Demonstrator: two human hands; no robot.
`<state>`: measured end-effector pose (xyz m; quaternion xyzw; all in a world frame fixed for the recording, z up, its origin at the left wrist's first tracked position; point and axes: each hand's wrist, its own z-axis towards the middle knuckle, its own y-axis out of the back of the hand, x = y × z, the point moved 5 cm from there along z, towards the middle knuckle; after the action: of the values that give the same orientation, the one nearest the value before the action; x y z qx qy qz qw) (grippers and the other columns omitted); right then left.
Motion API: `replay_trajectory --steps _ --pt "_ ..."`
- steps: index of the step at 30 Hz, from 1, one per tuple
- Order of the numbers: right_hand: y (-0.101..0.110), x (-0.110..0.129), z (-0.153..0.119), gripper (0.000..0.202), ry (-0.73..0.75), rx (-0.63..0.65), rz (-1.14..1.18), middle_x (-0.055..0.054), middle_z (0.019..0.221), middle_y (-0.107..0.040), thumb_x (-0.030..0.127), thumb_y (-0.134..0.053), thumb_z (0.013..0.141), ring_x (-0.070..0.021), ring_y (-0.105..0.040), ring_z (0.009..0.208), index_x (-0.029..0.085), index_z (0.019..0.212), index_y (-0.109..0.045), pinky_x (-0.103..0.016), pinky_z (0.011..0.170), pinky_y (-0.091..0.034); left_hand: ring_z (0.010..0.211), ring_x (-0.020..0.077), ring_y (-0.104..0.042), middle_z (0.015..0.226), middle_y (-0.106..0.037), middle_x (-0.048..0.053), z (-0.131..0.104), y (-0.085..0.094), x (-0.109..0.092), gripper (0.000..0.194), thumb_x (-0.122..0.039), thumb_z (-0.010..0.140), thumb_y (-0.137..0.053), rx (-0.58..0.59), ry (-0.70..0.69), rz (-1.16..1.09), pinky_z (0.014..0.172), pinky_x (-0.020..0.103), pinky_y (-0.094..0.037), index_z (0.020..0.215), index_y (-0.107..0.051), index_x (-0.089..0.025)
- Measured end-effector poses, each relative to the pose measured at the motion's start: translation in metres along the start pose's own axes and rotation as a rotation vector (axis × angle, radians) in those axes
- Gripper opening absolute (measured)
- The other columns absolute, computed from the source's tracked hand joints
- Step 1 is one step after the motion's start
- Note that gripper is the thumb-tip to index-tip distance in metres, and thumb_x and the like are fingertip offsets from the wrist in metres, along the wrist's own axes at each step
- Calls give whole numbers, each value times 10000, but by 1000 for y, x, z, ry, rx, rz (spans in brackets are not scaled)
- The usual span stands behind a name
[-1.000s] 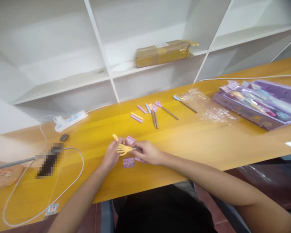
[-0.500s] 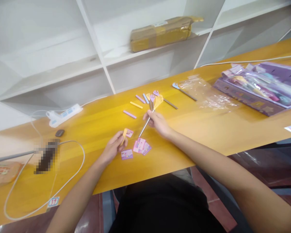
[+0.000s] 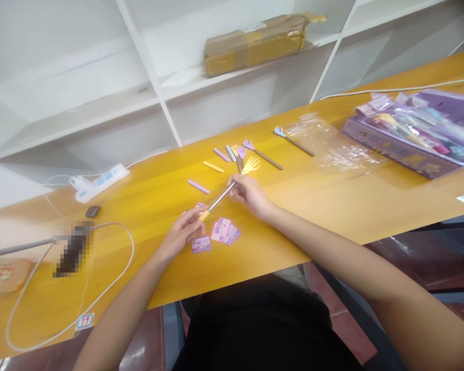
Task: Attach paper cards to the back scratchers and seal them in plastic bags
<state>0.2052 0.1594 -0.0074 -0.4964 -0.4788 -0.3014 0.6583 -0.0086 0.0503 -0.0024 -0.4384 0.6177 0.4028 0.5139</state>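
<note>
My right hand [image 3: 249, 196] pinches the metal rod of a back scratcher [image 3: 221, 196] close to its yellow hand-shaped head [image 3: 250, 165]. My left hand [image 3: 184, 232] grips a yellow handle sleeve [image 3: 203, 216], which meets the rod's lower end; how far the rod goes in cannot be seen. Small pink and purple cards [image 3: 224, 230] lie just right of my left hand, and another card [image 3: 201, 244] lies below its fingers. Beyond my hands are loose purple [image 3: 198, 186], yellow [image 3: 213, 166] and blue [image 3: 231, 153] handle sleeves. More back scratchers lie there, including a purple one [image 3: 268, 158] and a blue one [image 3: 296, 142].
Clear plastic bags [image 3: 332, 147] lie on the table at right, beside a purple box [image 3: 400, 149] of wrapped items. A power strip [image 3: 99, 183], a dark small object [image 3: 93, 211] and a looped cable [image 3: 133, 247] are at left. A taped parcel [image 3: 255, 46] sits on the shelf behind.
The back scratcher's rod has tilted lower toward the left, and its end now meets the yellow sleeve. My left hand has turned the sleeve to line up with the rod.
</note>
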Motion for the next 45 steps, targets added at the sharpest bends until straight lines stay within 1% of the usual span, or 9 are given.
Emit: replay_trajectory --steps 9,17,21,25,28,31,35,41,45 --pt "0 9 -5 433 99 -31 -83 -6 665 -588 596 -640 922 -75 -402 484 167 871 -625 -220 476 -235 485 74 -297 869 -736 29 -1 1 -7 487 -514 991 -670 -44 -95 89 497 254 -232 1398 -631 -251" --pt "-4 10 -7 510 118 128 -77 -21 723 -646 660 -661 914 -76 -438 467 151 931 -645 -232 463 -281 625 124 -537 814 -728 39 -2 5 -13 488 -524 991 -670 -108 -124 142 628 250 -400 1359 -678 -203" --pt "-5 11 -8 510 129 175 -97 -25 730 -664 657 -660 935 -79 -466 458 147 947 -649 -233 462 -288 580 115 -480 820 -737 37 1 11 -7 520 -558 1005 -625 -111 -74 215 598 248 -372 1380 -679 -203" --pt "-5 12 -7 546 108 205 -134 -32 757 -665 698 -642 935 -81 -475 476 152 936 -644 -239 477 -318 490 78 -332 787 -689 2 3 16 0 511 -556 1015 -606 -95 -61 211 502 240 -257 1396 -668 -221" --pt "0 15 -2 634 122 152 -96 -28 747 -627 789 -585 919 -79 -450 487 158 928 -643 -243 473 -313 476 69 -301 796 -676 0 5 19 2 532 -562 1013 -603 -101 -70 201 480 244 -206 1423 -653 -227" --pt "13 17 5 644 151 -20 -1 5 675 -536 809 -555 924 -70 -380 468 170 951 -630 -234 456 -261 477 71 -295 784 -666 -1 7 22 1 570 -580 1001 -606 -115 -69 210 479 249 -204 1437 -645 -215" --pt "31 18 12 593 181 -205 52 35 627 -429 771 -642 891 -66 -317 476 180 917 -597 -219 454 -231 495 82 -307 782 -663 -11 6 23 0 553 -572 1003 -605 -120 -54 259 496 251 -245 1431 -655 -226" --pt "33 24 12 596 275 -194 -120 21 656 -444 764 -671 888 -76 -359 530 182 835 -552 -206 460 -268 543 105 -395 773 -686 -5 3 20 -3 500 -542 1015 -597 -136 -60 298 551 249 -308 1399 -673 -231" --pt "32 22 14 597 263 -170 -128 26 631 -439 769 -652 900 -79 -358 509 187 836 -537 -206 446 -253 587 120 -470 788 -709 10 2 18 -4 496 -547 1013 -597 -149 -60 303 570 245 -338 1381 -681 -225"
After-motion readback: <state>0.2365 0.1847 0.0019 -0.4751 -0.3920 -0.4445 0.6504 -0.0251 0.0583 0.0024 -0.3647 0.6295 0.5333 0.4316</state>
